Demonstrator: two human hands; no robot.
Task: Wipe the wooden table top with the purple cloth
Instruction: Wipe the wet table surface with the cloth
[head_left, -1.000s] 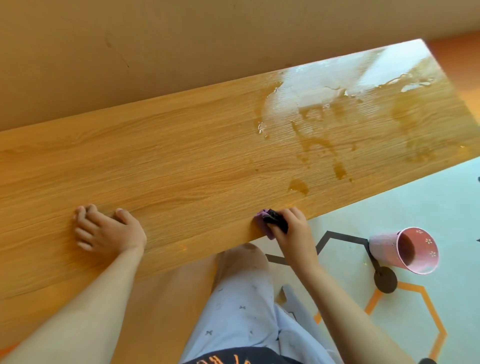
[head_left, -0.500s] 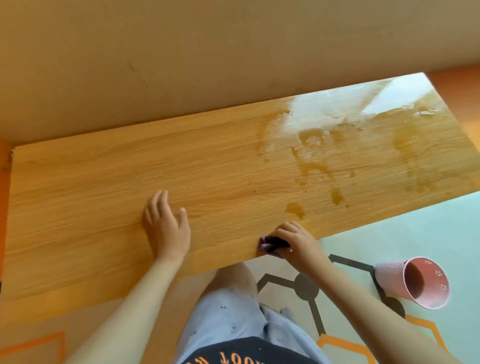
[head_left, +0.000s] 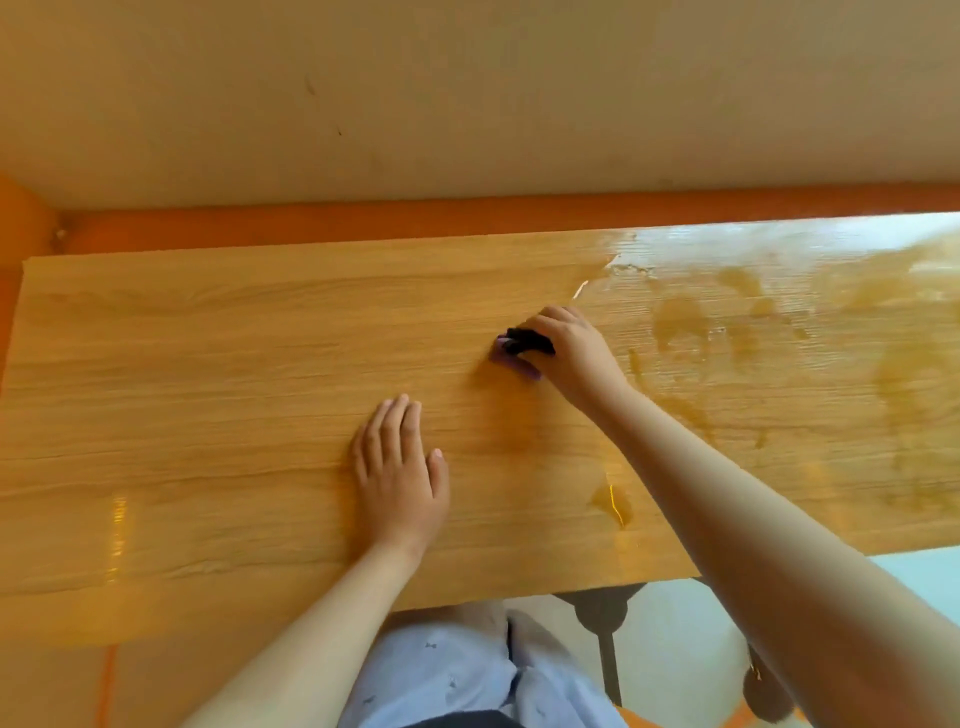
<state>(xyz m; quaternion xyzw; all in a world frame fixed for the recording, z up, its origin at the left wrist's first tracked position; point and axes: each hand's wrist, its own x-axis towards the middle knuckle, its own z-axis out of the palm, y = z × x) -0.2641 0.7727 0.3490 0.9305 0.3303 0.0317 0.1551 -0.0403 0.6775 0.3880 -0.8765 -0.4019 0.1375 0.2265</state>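
The wooden table top (head_left: 208, 374) fills the middle of the view. Its right half is wet, with a shiny film and brownish puddles (head_left: 680, 322). My right hand (head_left: 569, 348) reaches across the middle of the table and grips the bunched purple cloth (head_left: 511, 358), pressing it onto the wood at the left edge of the wet patch. A dark part of the cloth shows under my fingers. My left hand (head_left: 400, 473) lies flat on the dry wood nearer to me, fingers straight and together.
A beige wall (head_left: 467, 93) with an orange skirting strip runs along the table's far edge. A small puddle (head_left: 613, 501) lies near the front edge beside my right forearm. My legs in pale trousers (head_left: 467, 675) stand below the front edge, over patterned floor.
My right hand moved the cloth from the table's front edge up to the middle, by the wet patch. My left hand stays flat on the table. The pink cup on the floor has left the view.
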